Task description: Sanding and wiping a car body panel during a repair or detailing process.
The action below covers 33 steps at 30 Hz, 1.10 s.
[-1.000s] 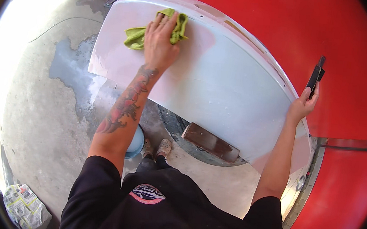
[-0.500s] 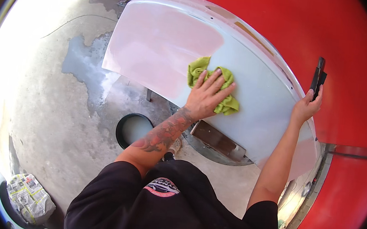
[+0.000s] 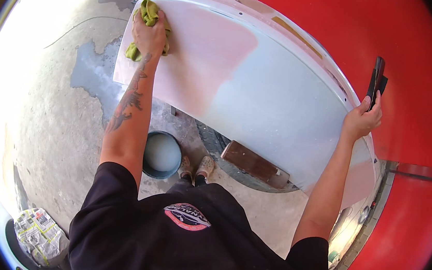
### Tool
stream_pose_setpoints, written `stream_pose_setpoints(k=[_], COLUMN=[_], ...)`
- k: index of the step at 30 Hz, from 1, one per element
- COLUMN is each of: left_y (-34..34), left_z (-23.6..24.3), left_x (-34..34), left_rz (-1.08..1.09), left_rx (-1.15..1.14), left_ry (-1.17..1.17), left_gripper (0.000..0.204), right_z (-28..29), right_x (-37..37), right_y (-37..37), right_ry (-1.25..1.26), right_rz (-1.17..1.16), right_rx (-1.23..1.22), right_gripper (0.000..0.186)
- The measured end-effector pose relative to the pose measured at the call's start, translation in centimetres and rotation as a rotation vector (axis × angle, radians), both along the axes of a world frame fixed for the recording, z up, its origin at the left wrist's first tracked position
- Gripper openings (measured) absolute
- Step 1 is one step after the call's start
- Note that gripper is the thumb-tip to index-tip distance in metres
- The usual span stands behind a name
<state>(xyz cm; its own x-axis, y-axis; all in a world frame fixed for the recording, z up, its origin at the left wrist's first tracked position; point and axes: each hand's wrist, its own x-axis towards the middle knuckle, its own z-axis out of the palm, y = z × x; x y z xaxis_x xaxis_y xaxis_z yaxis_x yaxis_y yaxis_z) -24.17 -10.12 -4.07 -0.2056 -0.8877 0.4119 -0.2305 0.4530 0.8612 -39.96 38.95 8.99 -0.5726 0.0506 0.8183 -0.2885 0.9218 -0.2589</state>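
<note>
A large curved car panel (image 3: 281,105), white with pinkish patches, lies raised in front of me. At its far left corner my left hand (image 3: 150,39) grips a crumpled lime-green cloth (image 3: 149,11) and presses it on the pinkish surface. Part of the cloth hangs out beside the wrist, near the panel's left edge. Over the panel's right edge my right hand (image 3: 364,119) holds a long black sanding block (image 3: 376,75) upright, with a dark flap, seemingly sandpaper, beside it. The lower end of the block is hidden in the fingers.
A dark bucket (image 3: 160,175) of cloudy water stands on the concrete floor (image 3: 60,130), left of my feet. A brown oblong block (image 3: 255,164) sits under the panel's near edge. Red walls (image 3: 412,91) rise behind and right. A paper-covered object (image 3: 40,235) is at lower left.
My left hand has carried the green cloth from the panel's middle to its far left corner. The right hand still holds the sanding block in nearly the same place.
</note>
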Motion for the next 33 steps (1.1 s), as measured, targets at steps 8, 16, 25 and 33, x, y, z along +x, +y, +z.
stream_pose_setpoints(k=[8, 16, 25, 33], left_y=[20.0, 15.7, -0.8, -7.3], left_z=[7.6, 7.2, 2.7, -7.5], left_x=[-3.7, -4.2, -0.4, 5.4], left_rz=[-0.486, -0.613, -0.146, 0.030], left_rx=[-0.611, -0.757, -0.331, -0.318], left_ry=[-0.051, -0.051, -0.248, -0.160], left_gripper=[0.062, 0.046, 0.033, 0.047], right_z=[-0.1, -0.2, 0.0, 0.3], right_x=[0.4, 0.3, 0.4, 0.9], right_y=[0.0, 1.1, 0.8, 0.4], right_ry=[-0.028, -0.042, 0.020, 0.136], right_rz=[0.020, 0.071, 0.078, 0.321], right_rx=[-0.014, -0.005, 0.047, 0.163], right_gripper=[0.033, 0.033, 0.034, 0.035])
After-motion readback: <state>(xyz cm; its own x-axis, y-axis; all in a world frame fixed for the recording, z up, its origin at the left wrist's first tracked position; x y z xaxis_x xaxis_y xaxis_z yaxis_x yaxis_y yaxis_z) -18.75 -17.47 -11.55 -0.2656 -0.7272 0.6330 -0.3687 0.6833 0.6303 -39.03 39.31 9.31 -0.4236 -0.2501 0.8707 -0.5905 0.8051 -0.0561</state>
